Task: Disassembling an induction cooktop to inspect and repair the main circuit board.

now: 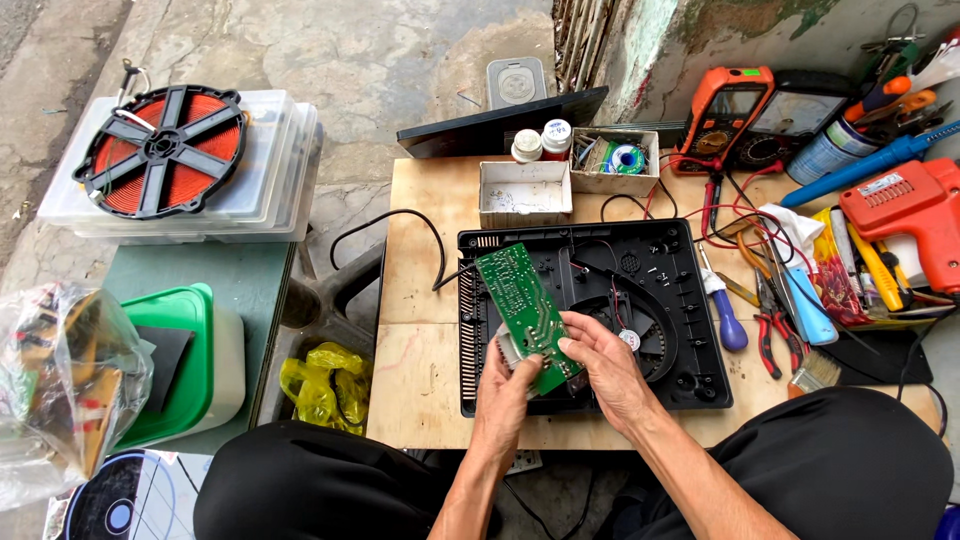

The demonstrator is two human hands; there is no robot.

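Both hands grip a green circuit board (pixel 527 312) above the black plastic housing (pixel 690 350) on the plywood table (pixel 420 290): left hand (pixel 510 385) under its lower end, right hand (pixel 600 360) pinching the edge. Light, stiff, likely fragile, it seems best held by its edges. Solder side up, tilted.

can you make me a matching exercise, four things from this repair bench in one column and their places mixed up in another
Things:
1. green circuit board
2. red copper coil disc
3. orange multimeter
4. blue-handled screwdriver

Places:
A. on stacked clear plastic boxes, far left
B. held in both hands, left hand and right hand, above the open black casing
C. lying on the wooden table, just right of the casing
D. at the back right of the table, near the wall

Pairs: 1-B, 2-A, 3-D, 4-C
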